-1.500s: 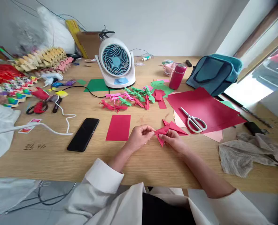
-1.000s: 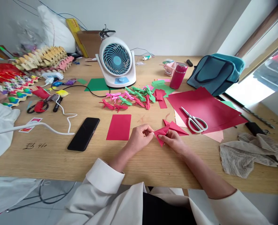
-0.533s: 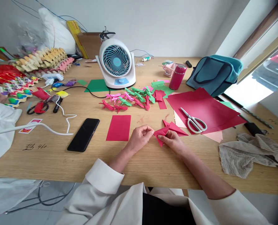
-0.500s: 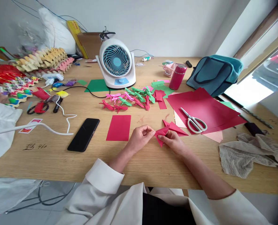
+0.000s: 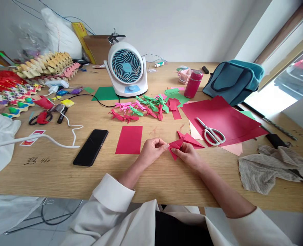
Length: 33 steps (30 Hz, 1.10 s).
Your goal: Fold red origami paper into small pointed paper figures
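Note:
Between my hands is a piece of folded red paper (image 5: 175,146), pointed at its corners. My right hand (image 5: 188,154) grips its right side, thumb on top. My left hand (image 5: 154,150) pinches its left tip between thumb and forefinger. Just behind it lie more folded red paper pieces (image 5: 192,140). Left of my left hand rests a flat red paper rectangle (image 5: 129,140). Beyond my hands sits a pile of small folded paper figures (image 5: 150,106) in green, pink and red. White-handled scissors (image 5: 214,135) lie on large red sheets (image 5: 233,118) to the right.
A white fan (image 5: 127,70) stands at the back. A black phone (image 5: 90,147) and a white cable (image 5: 51,137) lie left, near another person's white sleeve (image 5: 0,136). Rightward are a red flask (image 5: 193,84), a teal bag (image 5: 232,82) and a grey cloth (image 5: 264,169).
My hands and the folded red paper have hardly moved. The other person's sleeve at the left edge has shifted slightly leftward.

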Tool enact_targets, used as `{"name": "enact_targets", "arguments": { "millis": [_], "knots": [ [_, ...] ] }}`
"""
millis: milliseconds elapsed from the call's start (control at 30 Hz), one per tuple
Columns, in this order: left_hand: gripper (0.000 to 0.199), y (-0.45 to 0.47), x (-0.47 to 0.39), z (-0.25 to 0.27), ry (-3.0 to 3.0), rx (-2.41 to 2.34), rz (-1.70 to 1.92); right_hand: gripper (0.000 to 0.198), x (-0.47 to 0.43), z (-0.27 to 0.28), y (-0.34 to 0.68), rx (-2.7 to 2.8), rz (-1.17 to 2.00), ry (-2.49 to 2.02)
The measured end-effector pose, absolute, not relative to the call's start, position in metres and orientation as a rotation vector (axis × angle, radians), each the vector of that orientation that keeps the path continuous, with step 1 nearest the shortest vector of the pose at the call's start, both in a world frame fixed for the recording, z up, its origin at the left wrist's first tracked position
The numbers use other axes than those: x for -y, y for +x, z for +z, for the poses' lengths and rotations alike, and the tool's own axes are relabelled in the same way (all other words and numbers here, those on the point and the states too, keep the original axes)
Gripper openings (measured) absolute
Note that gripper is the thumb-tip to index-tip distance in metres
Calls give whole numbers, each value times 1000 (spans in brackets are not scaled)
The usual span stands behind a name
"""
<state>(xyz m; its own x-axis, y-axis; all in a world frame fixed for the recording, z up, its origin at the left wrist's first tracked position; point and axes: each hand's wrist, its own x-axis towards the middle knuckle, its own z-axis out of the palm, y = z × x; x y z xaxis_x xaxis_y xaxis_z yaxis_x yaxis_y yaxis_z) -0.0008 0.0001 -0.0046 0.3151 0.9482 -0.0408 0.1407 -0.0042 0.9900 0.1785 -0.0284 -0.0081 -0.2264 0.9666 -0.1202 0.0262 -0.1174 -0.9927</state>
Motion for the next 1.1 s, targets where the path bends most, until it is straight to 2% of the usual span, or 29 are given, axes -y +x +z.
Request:
{"name": "enact_targets", "arguments": {
  "millis": [400, 833, 1100],
  "knots": [
    [22, -6, -4, -4, 1511, -1091, 797, 42, 29, -11, 180, 1399, 1483, -1178],
    [27, -8, -3, -4, 1546, -1033, 665, 38, 30, -12, 180, 1471, 1420, -1185],
    [36, 0, -1, -11, 1250, -1017, 772, 35, 27, -12, 179, 1386, 1483, -1081]
  ]
}}
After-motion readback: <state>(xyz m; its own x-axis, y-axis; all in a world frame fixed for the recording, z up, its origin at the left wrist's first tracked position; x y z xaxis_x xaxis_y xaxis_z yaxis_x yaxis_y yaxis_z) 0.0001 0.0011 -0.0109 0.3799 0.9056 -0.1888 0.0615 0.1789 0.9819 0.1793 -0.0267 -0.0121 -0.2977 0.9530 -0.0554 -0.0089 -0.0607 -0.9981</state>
